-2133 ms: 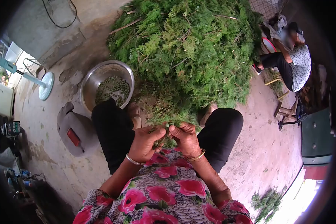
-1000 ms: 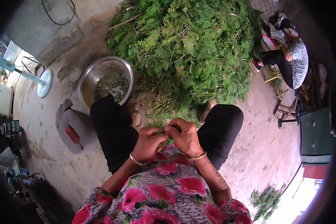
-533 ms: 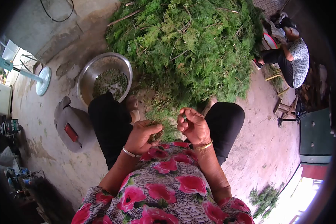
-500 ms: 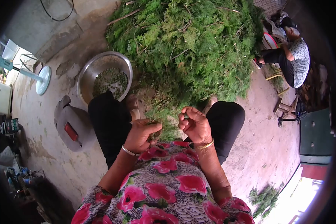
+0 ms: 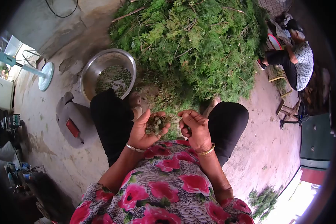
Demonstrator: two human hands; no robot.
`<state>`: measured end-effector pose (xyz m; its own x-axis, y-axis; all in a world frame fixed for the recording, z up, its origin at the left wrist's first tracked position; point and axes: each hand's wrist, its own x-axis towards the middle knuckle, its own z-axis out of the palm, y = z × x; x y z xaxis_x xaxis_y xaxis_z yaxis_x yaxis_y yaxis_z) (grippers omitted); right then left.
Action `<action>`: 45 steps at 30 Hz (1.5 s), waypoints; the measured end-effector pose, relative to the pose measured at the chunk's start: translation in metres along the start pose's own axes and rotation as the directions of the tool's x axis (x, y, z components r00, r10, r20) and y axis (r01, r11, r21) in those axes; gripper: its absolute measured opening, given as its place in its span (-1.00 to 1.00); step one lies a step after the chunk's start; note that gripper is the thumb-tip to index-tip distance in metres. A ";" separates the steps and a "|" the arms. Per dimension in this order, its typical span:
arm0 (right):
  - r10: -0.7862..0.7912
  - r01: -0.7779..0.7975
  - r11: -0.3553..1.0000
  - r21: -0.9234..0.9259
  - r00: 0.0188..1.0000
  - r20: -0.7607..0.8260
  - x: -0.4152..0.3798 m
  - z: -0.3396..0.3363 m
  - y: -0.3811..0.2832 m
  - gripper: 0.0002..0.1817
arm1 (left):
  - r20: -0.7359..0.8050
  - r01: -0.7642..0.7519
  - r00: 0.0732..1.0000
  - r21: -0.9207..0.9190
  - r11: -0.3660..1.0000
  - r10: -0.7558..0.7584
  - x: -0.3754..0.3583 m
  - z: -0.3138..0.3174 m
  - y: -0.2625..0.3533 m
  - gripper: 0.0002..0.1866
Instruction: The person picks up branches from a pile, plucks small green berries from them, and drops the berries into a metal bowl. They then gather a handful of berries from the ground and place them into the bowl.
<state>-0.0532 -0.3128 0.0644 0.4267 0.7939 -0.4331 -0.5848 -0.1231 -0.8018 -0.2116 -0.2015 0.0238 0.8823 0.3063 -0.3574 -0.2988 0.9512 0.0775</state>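
Note:
My left hand (image 5: pixel 141 135) is turned palm up and cupped around a small heap of green cones (image 5: pixel 155 125) with bits of leaf and stem. Just to its right, my right hand (image 5: pixel 196 128) is closed, its fingers curled in and thumb pressed against them. A dark greenish bit shows under those fingers, too small to make out. Ahead of both hands rises a big pile of cut evergreen branches (image 5: pixel 190 48). A wide metal basin (image 5: pixel 86 84) beyond my left knee has similar green cones and scraps in its bottom.
A grey cushion-like object (image 5: pixel 75 121) with a red case (image 5: pixel 72 128) on it lies left of my leg. Farther left stands a pale blue fan (image 5: pixel 45 76). Another person (image 5: pixel 302 61) sits at the right beside the pile. A loose sprig (image 5: pixel 266 201) lies at lower right.
My left hand has turned palm up and opened out, bringing the cones in it into view. My right hand's raised fingers have lowered and curled inward.

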 end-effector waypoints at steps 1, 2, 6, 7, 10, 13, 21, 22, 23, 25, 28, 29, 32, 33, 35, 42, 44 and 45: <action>0.001 -0.001 1.000 -0.002 1.000 0.004 -0.003 0.004 0.001 -0.82 | -0.014 0.005 1.000 -0.058 0.998 -0.006 0.001 0.004 -0.004 -0.48; -0.059 0.058 0.994 -0.095 0.998 0.001 -0.006 0.007 0.002 -0.85 | 0.010 -0.010 1.000 -0.092 0.996 0.011 0.001 0.004 -0.008 -0.44; -0.255 0.260 0.926 -0.273 0.965 0.056 -0.014 0.021 0.009 -0.94 | -0.016 -0.048 0.999 -0.106 0.993 0.047 0.001 0.008 -0.017 -0.44; -0.306 0.309 0.881 -0.359 0.950 0.067 -0.016 0.022 0.012 -0.95 | 0.015 -0.039 0.999 -0.126 0.991 0.041 0.002 0.005 -0.018 -0.44; -0.363 0.350 0.815 -0.461 0.929 0.064 -0.019 0.021 0.025 -0.90 | 0.070 -0.026 0.997 -0.124 0.992 0.035 0.002 0.004 -0.019 -0.44; -0.464 0.399 0.650 -0.647 0.883 0.078 -0.020 0.025 0.026 -0.85 | 0.103 -0.015 0.994 -0.089 0.996 0.024 0.000 0.009 -0.020 -0.45; -0.623 0.590 0.263 -0.763 0.708 0.332 -0.010 0.016 0.035 -0.77 | 0.060 -0.006 0.998 -0.064 0.998 0.010 0.004 -0.005 -0.028 -0.48; -0.569 0.543 0.397 -0.740 0.778 0.266 -0.011 0.016 0.035 -0.77 | 0.092 -0.009 0.996 -0.113 0.994 0.019 0.004 -0.007 -0.028 -0.52; -0.502 0.483 0.523 -0.703 0.840 0.204 -0.012 0.015 0.034 -0.76 | 0.123 -0.010 0.992 -0.162 0.987 0.030 0.004 -0.008 -0.029 -0.55; -0.435 0.434 0.722 -0.539 0.890 0.136 -0.014 0.014 0.027 -0.79 | 0.111 -0.014 0.993 -0.180 0.984 0.034 0.003 -0.005 -0.027 -0.59; -0.242 0.243 0.970 0.007 0.963 0.119 -0.013 0.001 0.013 -0.84 | 0.041 -0.053 0.997 -0.164 0.985 0.060 0.000 0.009 -0.027 -0.61; -0.151 0.080 0.936 0.344 0.971 0.184 -0.012 -0.002 0.010 -0.85 | -0.014 -0.084 0.996 -0.127 0.988 0.082 0.000 0.012 -0.027 -0.60; -0.121 0.067 0.950 0.305 0.980 0.160 -0.014 0.005 0.004 -0.82 | 0.118 -0.083 0.989 -0.062 0.995 0.090 0.001 0.008 -0.027 -0.58; -0.074 0.045 0.967 0.251 0.992 0.105 -0.014 0.006 0.004 -0.83 | 0.117 -0.083 0.989 -0.062 0.995 0.090 0.001 0.006 -0.027 -0.58; -0.091 0.092 0.996 -0.002 0.993 0.072 -0.012 0.005 0.015 -0.83 | 0.038 -0.067 0.996 -0.184 0.981 0.076 0.002 0.001 -0.029 -0.56; -0.411 0.379 0.611 -0.695 0.902 0.130 -0.005 0.023 0.030 -0.83 | 0.084 -0.058 0.994 -0.088 0.994 0.066 0.002 -0.002 -0.033 -0.52; -0.459 0.398 0.569 -0.719 0.880 0.123 -0.002 0.021 0.034 -0.85 | 0.059 -0.084 0.995 -0.033 0.996 0.086 0.001 -0.001 -0.034 -0.53; -0.459 0.398 0.569 -0.719 0.880 0.123 -0.002 0.020 0.034 -0.85 | 0.059 -0.084 0.995 -0.033 0.996 0.086 0.001 -0.001 -0.034 -0.53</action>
<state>-0.0881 -0.3062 0.0459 0.5590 0.8283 0.0380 0.3332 -0.1825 -0.9250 -0.2009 -0.2340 0.0198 0.8733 0.3885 -0.2939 -0.3836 0.9203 0.0767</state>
